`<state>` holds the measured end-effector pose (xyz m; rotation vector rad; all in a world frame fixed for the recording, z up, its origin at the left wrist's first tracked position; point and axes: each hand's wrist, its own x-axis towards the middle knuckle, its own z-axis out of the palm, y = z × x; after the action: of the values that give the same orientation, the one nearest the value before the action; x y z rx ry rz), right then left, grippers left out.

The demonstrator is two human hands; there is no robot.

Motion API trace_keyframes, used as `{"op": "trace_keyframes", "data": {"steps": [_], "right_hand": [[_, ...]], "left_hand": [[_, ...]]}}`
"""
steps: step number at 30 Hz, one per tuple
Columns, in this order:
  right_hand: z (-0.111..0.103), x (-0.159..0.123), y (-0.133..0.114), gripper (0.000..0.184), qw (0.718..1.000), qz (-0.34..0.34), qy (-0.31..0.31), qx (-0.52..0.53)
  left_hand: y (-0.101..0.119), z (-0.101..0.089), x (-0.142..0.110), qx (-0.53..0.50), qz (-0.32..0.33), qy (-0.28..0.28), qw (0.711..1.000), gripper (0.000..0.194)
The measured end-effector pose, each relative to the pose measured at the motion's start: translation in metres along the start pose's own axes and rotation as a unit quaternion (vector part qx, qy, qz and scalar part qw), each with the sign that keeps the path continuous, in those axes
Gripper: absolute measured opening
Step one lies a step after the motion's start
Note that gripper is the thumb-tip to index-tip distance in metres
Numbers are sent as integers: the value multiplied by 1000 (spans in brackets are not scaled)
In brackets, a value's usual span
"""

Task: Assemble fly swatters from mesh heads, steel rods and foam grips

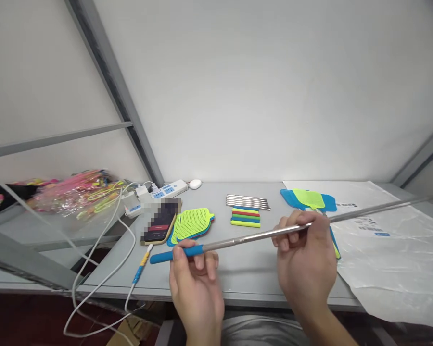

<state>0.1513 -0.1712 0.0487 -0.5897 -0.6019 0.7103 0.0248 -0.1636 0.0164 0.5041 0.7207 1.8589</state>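
Observation:
A long extended telescopic metal rod (238,240) with a blue handle grip (160,258) slants across in front of me, its thin end reaching the right edge of the view. My left hand (198,295) is closed around the blue grip, thumb on top. My right hand (306,271) pinches the rod farther along. Behind my left hand lies a stack of perforated fly swatter heads (194,223), lime on top with blue and red beneath. Short metal rods (248,202) and several coloured handle grips (245,217) lie in rows between the hands. Beyond my right hand are blue and lime fly swatters (308,199).
A phone (160,228) lies at left beside a power strip (170,190) and a looping white cable (82,269). Plastic-wrapped colourful items (79,192) are piled farther left. A white plastic sheet (400,250) covers the table's right side, overhanging its front edge. Metal posts (110,79) frame the back.

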Motion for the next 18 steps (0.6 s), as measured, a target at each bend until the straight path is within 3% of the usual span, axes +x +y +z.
{"op": "trace_keyframes", "data": {"steps": [5, 12, 16, 18], "right_hand": [[-21, -12, 22, 30, 999, 29, 26, 1], [-39, -24, 23, 35, 996, 37, 81, 27], [-42, -48, 28, 31, 994, 99, -3, 48], [-47, -52, 30, 29, 990, 128, -45, 33]], "left_hand": [[-10, -2, -3, 7, 42, 29, 999, 27], [-41, 10, -24, 0, 44, 40, 998, 31], [-54, 16, -48, 39, -41, -7, 998, 30], [-56, 15, -53, 41, -31, -32, 998, 29]]}}
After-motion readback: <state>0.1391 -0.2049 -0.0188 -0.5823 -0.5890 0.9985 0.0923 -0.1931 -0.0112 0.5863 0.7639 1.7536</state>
